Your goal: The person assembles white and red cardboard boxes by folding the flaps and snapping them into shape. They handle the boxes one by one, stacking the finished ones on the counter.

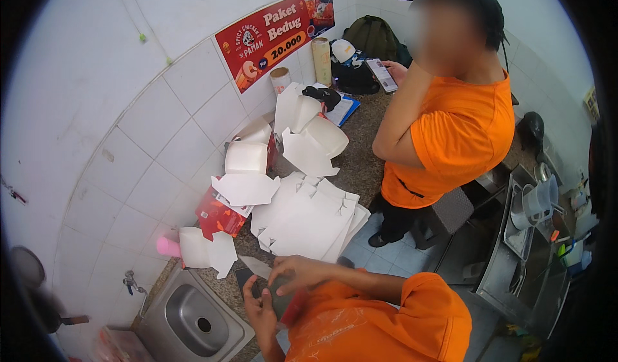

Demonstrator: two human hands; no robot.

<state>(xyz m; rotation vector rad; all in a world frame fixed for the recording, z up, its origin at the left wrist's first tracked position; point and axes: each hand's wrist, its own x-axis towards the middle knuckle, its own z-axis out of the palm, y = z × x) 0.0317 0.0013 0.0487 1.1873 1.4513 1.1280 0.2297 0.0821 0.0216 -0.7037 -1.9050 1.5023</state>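
Note:
My left hand (261, 310) grips a dark phone (252, 283) from below, over the speckled counter (360, 162) edge. Spread fingers of my right hand (298, 273) hover over the phone's upper end, touching or nearly touching it. Both my sleeves are orange. Just beyond my hands lies a stack of flat white paper box blanks (309, 217). Folded white boxes (246, 158) stand further back by the tiled wall, and one more white box (196, 247) sits to the left near the sink.
Another person in an orange shirt (460, 130) stands at right holding a phone (382, 75). A steel sink (193, 320) is at lower left. Red cartons (219, 217), a pink cup (168, 246), a backpack (373, 37) and a dish rack (534, 227) surround the counter.

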